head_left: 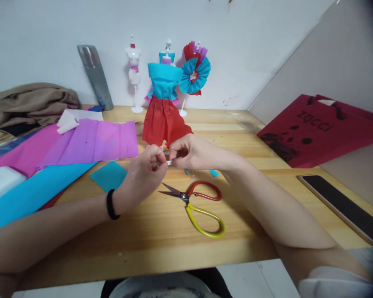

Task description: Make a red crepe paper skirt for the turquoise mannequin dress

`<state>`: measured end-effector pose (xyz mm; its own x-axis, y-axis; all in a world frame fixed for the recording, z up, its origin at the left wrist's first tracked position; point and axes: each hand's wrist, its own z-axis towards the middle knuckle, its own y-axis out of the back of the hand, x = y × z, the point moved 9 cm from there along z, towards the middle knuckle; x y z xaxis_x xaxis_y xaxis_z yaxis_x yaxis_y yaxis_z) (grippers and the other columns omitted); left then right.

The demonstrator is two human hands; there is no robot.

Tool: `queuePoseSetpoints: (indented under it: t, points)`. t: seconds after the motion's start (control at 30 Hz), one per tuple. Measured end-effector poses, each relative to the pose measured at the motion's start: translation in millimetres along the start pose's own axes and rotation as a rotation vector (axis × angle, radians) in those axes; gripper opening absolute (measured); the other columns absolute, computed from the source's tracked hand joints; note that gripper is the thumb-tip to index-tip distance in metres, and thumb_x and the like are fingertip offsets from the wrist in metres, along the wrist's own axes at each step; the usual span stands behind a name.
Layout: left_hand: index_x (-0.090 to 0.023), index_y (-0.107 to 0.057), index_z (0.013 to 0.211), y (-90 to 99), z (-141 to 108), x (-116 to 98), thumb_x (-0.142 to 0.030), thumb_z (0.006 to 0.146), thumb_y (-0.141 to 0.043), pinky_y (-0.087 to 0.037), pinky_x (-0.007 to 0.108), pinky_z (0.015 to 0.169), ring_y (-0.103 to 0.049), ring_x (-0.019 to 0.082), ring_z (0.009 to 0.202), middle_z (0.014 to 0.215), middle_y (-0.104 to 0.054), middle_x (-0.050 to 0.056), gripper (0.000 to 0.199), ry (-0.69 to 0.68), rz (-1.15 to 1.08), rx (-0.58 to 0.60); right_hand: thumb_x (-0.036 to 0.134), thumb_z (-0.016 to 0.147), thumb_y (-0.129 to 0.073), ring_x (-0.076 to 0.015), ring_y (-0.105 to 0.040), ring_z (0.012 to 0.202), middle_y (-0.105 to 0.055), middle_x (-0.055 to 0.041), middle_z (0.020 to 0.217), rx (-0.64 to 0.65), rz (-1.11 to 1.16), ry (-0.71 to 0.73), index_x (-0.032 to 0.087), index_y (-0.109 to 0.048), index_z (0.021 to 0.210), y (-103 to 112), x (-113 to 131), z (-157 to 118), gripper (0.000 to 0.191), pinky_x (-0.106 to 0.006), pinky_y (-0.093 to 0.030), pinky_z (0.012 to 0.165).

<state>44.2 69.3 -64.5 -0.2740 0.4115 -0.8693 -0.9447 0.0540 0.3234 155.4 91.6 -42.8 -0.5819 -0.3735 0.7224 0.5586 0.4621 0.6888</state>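
My left hand (147, 171) and my right hand (191, 154) meet over the table's middle, fingers pinched on a small white strip (169, 162) that spans the gap between them. Just behind them stands a mannequin in a blue crepe-paper top (165, 80) and a red paper skirt (165, 122). Scissors (186, 198) with one red and one yellow handle lie below my hands, blades parted and pointing left. A blue paper piece (109, 176) lies left of my left hand, and small blue scraps (214, 173) lie under my right wrist.
Purple paper (90, 140), a long blue sheet (40, 186) and a white box (6, 184) lie left. Behind are a bottle (96, 78), a bare mannequin (133, 66) and a blue paper flower (202, 76). A red bag (323, 136) and a phone (345, 207) are right.
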Motion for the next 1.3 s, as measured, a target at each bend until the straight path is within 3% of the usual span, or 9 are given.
queuePoseSetpoints:
  t: [0.27, 0.6, 0.8, 1.3]
  points:
    - [-0.021, -0.051, 0.073, -3.4, -2.2, 6.8, -0.017, 0.075, -0.058, -0.042, 0.022, 0.054, -0.059, 0.012, 0.059, 0.067, -0.062, -0.001, 0.009, 0.036, -0.028, 0.022, 0.022, 0.068, -0.061, -0.0079, -0.038, 0.059, -0.045, 0.0061, 0.061, 0.001, -0.014, 0.013, 0.017, -0.056, 0.063, -0.7, -3.2, 0.3, 0.008, -0.024, -0.025, 0.055]
    - [-0.021, -0.051, 0.072, -0.3, 1.1, 5.1, -0.017, 0.075, -0.058, -0.038, 0.022, 0.051, -0.056, 0.011, 0.059, 0.066, -0.06, -0.002, 0.009, -0.002, -0.017, 0.014, 0.024, 0.072, -0.065, -0.0106, -0.051, 0.067, -0.063, 0.0007, 0.074, 0.166, 0.148, 0.062, 0.013, -0.073, 0.085, -3.7, -5.5, 1.5, 0.019, -0.023, -0.038, 0.061]
    - [-0.021, -0.049, 0.072, -2.7, -0.8, 6.4, -0.019, 0.076, -0.061, -0.036, 0.021, 0.05, -0.054, 0.01, 0.056, 0.063, -0.057, -0.003, 0.012, 0.009, -0.033, 0.032, 0.026, 0.07, -0.064, -0.0087, -0.042, 0.06, -0.051, 0.0043, 0.06, 0.062, 0.104, 0.014, 0.016, -0.062, 0.062, -6.6, -6.5, 5.4, 0.013, -0.023, -0.032, 0.056]
    - [-0.021, -0.05, 0.075, -6.7, -4.7, 6.4, -0.019, 0.079, -0.057, -0.043, 0.025, 0.057, -0.061, 0.013, 0.062, 0.069, -0.063, -0.001, 0.009, 0.014, -0.033, 0.073, 0.024, 0.063, -0.061, -0.0074, -0.035, 0.058, -0.044, 0.0072, 0.058, 0.068, 0.232, 0.003, 0.018, -0.053, 0.058, -13.8, -7.6, 9.8, 0.011, -0.024, -0.027, 0.054]
